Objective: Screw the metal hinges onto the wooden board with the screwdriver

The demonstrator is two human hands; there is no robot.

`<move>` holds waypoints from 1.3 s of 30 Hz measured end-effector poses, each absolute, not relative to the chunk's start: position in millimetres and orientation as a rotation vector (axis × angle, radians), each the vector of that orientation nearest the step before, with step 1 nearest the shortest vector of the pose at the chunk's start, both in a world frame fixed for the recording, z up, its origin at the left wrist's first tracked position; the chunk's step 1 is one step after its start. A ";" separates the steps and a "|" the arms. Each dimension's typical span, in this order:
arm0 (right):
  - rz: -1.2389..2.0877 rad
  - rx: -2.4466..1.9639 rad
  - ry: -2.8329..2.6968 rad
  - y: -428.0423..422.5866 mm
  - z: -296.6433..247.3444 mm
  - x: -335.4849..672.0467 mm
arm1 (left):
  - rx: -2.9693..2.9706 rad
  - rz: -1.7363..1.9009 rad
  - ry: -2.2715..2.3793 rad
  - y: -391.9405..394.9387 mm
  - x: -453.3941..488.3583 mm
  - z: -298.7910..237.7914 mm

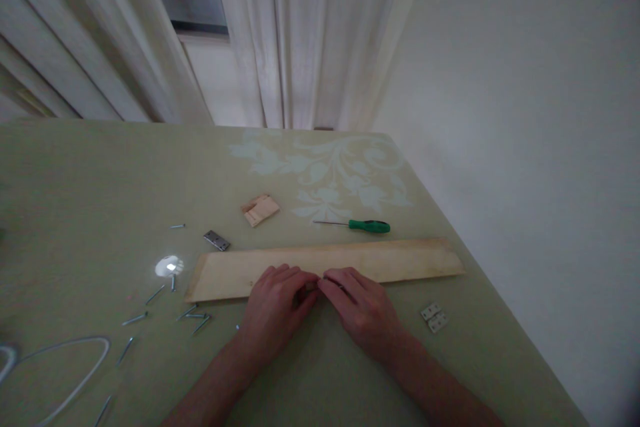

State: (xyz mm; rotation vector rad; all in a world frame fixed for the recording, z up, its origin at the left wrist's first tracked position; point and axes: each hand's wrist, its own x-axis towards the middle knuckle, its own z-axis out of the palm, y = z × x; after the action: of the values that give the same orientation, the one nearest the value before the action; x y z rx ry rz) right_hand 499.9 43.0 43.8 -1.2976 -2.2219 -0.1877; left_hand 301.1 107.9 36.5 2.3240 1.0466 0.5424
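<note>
A long, pale wooden board point(410, 261) lies crosswise on the green table. Over its near edge, around the middle, my left hand point(280, 300) and my right hand point(363, 307) meet at the fingertips. Both are closed in a pinch. Whatever they hold is small and mostly hidden; only a dark sliver shows by the right fingers. Beyond the board rests a screwdriver point(369, 225) with a green handle, its shaft pointing left. A dark metal hinge point(217, 240) is behind the board's left end, and a lighter hinge point(434, 317) lies to the right of my right hand.
Several screws point(154, 294) are scattered left of the board, some close to its near left corner. A small broken wood piece point(260, 209) lies farther back. A white cable point(95, 373) loops at the lower left. A wall point(540, 147) borders the table's right edge; curtains point(310, 33) hang behind.
</note>
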 end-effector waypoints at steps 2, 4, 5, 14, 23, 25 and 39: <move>-0.146 -1.270 -2.193 43.7 40.7 498.2 | 2.321 0.541 1.043 107.8 300.8 37.0; -0.074 -1.260 -2.150 44.5 38.1 495.9 | 2.321 0.535 1.045 108.0 300.9 37.0; -0.037 -1.264 -2.123 44.9 37.3 494.8 | 2.324 0.531 1.046 108.2 301.1 36.8; 0.134 -1.261 -1.956 46.7 36.7 495.4 | 2.280 0.478 1.067 109.7 302.8 40.1; 0.148 -1.249 -1.961 38.4 37.7 488.6 | 2.219 0.685 1.055 105.6 305.7 39.4; 0.124 -1.250 -1.957 37.7 40.0 490.1 | 2.255 0.703 1.064 104.5 307.3 38.1; 0.170 -1.852 -1.965 130.4 70.2 608.5 | 2.298 0.718 1.071 107.0 309.9 34.6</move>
State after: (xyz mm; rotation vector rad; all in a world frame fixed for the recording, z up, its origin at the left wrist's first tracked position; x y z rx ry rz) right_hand 608.5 130.4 70.2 -1.8520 -1.9652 0.1699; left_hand 309.9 107.0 34.6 2.2977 1.0707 0.7184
